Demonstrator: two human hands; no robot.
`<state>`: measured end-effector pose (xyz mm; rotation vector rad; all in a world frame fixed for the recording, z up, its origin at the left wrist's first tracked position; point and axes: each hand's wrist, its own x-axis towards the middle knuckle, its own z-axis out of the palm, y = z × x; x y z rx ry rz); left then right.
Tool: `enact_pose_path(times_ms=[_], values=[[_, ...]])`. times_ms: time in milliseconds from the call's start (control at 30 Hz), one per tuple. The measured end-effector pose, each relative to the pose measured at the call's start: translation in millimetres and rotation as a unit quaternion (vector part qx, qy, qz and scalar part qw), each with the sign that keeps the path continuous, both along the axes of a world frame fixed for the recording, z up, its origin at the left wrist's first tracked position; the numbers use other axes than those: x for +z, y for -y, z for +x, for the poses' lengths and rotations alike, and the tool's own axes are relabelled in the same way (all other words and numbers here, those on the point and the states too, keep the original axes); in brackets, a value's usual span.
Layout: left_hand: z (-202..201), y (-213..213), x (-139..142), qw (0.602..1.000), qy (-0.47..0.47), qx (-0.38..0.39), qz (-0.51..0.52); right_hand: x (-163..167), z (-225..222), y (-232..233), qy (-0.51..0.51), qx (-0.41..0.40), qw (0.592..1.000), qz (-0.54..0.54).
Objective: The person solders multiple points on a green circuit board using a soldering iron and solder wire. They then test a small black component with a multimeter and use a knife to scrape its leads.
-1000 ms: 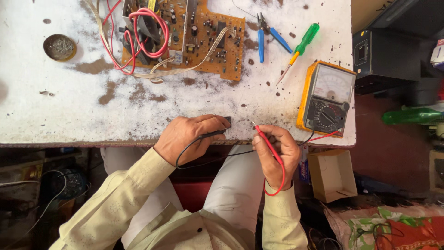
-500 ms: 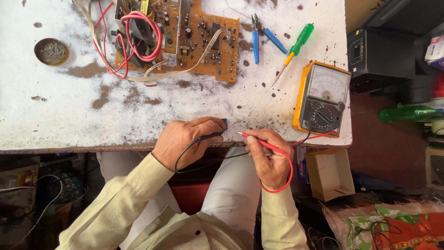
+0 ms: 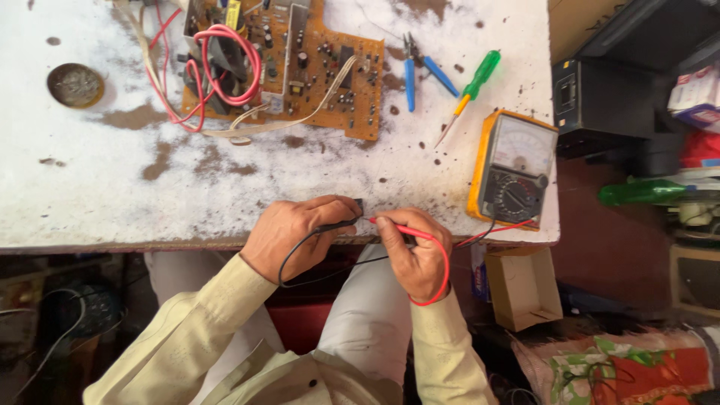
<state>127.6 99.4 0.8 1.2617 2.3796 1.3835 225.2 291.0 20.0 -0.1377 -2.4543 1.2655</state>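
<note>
At the near edge of the worn white table (image 3: pixel 112 195), my left hand (image 3: pixel 292 236) grips a black test probe (image 3: pixel 341 223) whose black lead curls down past my wrist. My right hand (image 3: pixel 416 251) pinches a red test probe (image 3: pixel 390 226); its red lead loops around the hand. The two probe tips meet at a small dark part (image 3: pixel 358 206) held at the fingertips of my left hand. Both leads run right to a yellow analogue multimeter (image 3: pixel 514 169) lying on the table.
An orange circuit board (image 3: pixel 315 60) with red and white wires lies at the table's far side. Blue-handled pliers (image 3: pixel 412 71) and a green screwdriver (image 3: pixel 472 82) lie beside it, a round tin (image 3: pixel 75 84) at the left. A cardboard box (image 3: pixel 521 289) sits below the table's right end.
Both hands have come up from below the table edge onto it, and the red probe tip has swung left to meet the part in my left hand.
</note>
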Motion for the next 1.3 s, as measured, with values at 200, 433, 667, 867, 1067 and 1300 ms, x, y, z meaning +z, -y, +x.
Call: enact_pose_path(times_ms=[200,433,667,867,1067,1300], values=[[-0.3,-2.5,-5.6,1.000,-0.003,0.006,-0.023,-1.7,-1.3,-1.6,-0.009,0.015,0.999,0.029],[-0.2,-7.0,-3.7,0.997,0.017,0.034,-0.069,2.7,-0.3,-0.9,0.009,0.003,1.000,-0.027],[-0.8,-5.4,-3.1,0.999,-0.004,0.021,-0.026,0.3,2.0,0.1,0.001,-0.005,1.000,0.003],[-1.5,-0.2,-4.0,1.000,-0.005,0.011,-0.012,-5.2,0.2,3.7,-0.020,0.005,0.999,0.028],[-1.3,-0.8,-0.2,1.000,-0.012,0.008,0.001,-1.3,5.4,3.8,-0.013,0.005,1.000,-0.004],[-1.5,-0.9,-2.7,1.000,-0.004,0.006,-0.005,-7.8,3.6,8.1,-0.045,0.033,0.998,0.002]])
